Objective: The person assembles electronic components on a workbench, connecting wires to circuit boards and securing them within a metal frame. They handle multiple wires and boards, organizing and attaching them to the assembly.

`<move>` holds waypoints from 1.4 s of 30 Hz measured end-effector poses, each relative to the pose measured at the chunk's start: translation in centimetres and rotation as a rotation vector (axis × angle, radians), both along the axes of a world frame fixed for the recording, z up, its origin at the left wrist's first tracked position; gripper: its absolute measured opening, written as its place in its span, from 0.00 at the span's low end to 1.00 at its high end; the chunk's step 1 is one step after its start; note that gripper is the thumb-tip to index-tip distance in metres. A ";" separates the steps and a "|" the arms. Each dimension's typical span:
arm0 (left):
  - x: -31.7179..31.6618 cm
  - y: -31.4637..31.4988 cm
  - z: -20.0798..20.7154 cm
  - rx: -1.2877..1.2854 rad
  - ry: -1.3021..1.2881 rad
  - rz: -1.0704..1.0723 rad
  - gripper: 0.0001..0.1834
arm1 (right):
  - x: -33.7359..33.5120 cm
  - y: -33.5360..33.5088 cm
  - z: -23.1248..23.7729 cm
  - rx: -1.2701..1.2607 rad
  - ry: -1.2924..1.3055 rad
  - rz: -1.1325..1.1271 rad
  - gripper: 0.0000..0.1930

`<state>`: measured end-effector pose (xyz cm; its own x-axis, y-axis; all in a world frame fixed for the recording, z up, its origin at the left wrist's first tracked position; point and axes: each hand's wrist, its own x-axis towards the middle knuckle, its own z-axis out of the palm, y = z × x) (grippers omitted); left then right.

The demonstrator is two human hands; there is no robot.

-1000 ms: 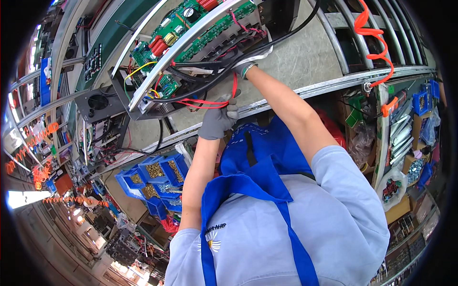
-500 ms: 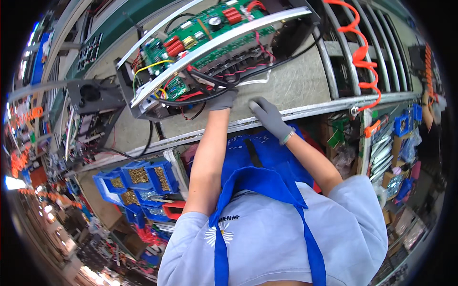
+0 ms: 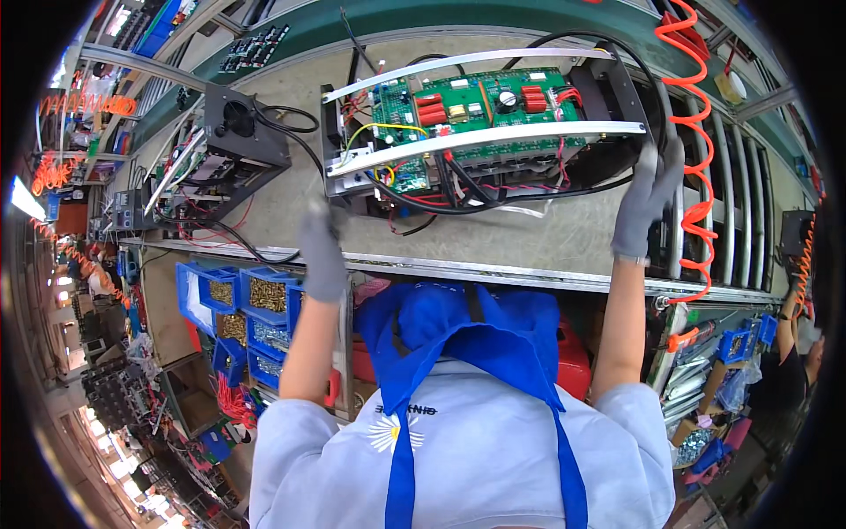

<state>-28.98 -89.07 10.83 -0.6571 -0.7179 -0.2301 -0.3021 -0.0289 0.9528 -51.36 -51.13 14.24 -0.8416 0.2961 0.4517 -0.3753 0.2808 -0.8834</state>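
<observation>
Long silver metal rail (image 3: 493, 137), 1 o'clock: smooth, satin. Green rectangular circuit board (image 3: 471, 93): semi-gloss. Pale grey flat counter (image 3: 538, 240): dull, scuffed. Orange-red coiled plastic hose (image 3: 696, 212), 2 o'clock: glossy. Grey cloth gloves (image 3: 634, 220): matt.

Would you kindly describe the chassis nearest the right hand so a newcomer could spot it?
On the pale workbench, find the long, black open chassis spanned by two silver rails. Unlike the black unit to its left, it shows a large green circuit board.
</observation>
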 end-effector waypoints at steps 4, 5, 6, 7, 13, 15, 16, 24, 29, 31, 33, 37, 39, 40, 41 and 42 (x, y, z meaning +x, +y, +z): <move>-11.2 -4.0 6.8 -0.150 0.427 0.003 0.23 | -3.2 -3.2 1.1 -0.115 0.003 -0.088 0.23; -13.4 -6.2 5.3 -0.141 0.459 -0.087 0.25 | -3.7 -3.1 -0.3 -0.060 0.025 -0.119 0.23; -14.8 -6.7 3.8 0.051 0.449 -0.204 0.27 | -3.7 -3.8 -0.3 -0.026 0.005 -0.160 0.24; -15.9 -6.7 3.0 0.246 0.429 -0.329 0.28 | -3.4 -4.1 -0.4 0.012 -0.023 -0.207 0.24; -11.3 -1.8 0.8 0.052 0.464 -0.100 0.29 | -10.2 -5.0 -0.3 0.018 -0.002 -0.099 0.28; -7.3 1.9 2.9 0.004 0.286 -0.185 0.24 | -15.7 -5.5 -0.9 0.035 -0.072 0.039 0.31; -5.7 3.7 3.3 -0.123 0.347 -0.240 0.19 | -18.9 -5.8 -0.6 0.106 -0.098 0.116 0.33; -1.8 15.5 0.5 0.169 0.551 -1.108 0.38 | -26.0 -24.4 5.3 0.684 -0.405 0.694 0.36; -6.2 21.8 0.1 -0.014 0.680 -1.184 0.38 | -19.9 -31.5 6.6 0.941 -0.397 0.980 0.43; -7.1 21.5 0.4 -0.036 0.615 -1.180 0.35 | -16.6 -32.4 7.4 1.117 -0.260 0.918 0.44; -5.9 16.8 1.0 -0.021 0.420 -1.116 0.31 | -12.8 -31.9 7.3 1.180 0.188 0.791 0.43; -7.3 3.7 -5.2 -0.210 0.007 -0.396 0.20 | -4.7 -20.3 14.6 1.017 0.534 0.763 0.29; -9.7 -2.8 -10.6 -0.334 0.384 -0.140 0.30 | -0.8 -14.3 18.8 1.044 0.396 0.685 0.28; -11.0 -4.6 -10.6 -0.394 0.312 -0.188 0.29 | -0.7 -10.3 18.0 1.089 0.350 0.527 0.26; -12.4 -5.6 -10.0 -0.459 0.243 -0.242 0.28 | -0.3 -7.0 16.9 0.954 0.359 0.389 0.22; -13.7 -6.6 -9.6 -0.512 0.086 -0.378 0.26 | 0.3 -4.1 15.4 0.963 0.213 0.257 0.21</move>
<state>-42.71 -95.68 1.24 -0.8871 -0.4380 0.1456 -0.1239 0.5299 0.8390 -51.06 -55.27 29.60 -0.7027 -0.4504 0.5508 -0.6475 0.7257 -0.2326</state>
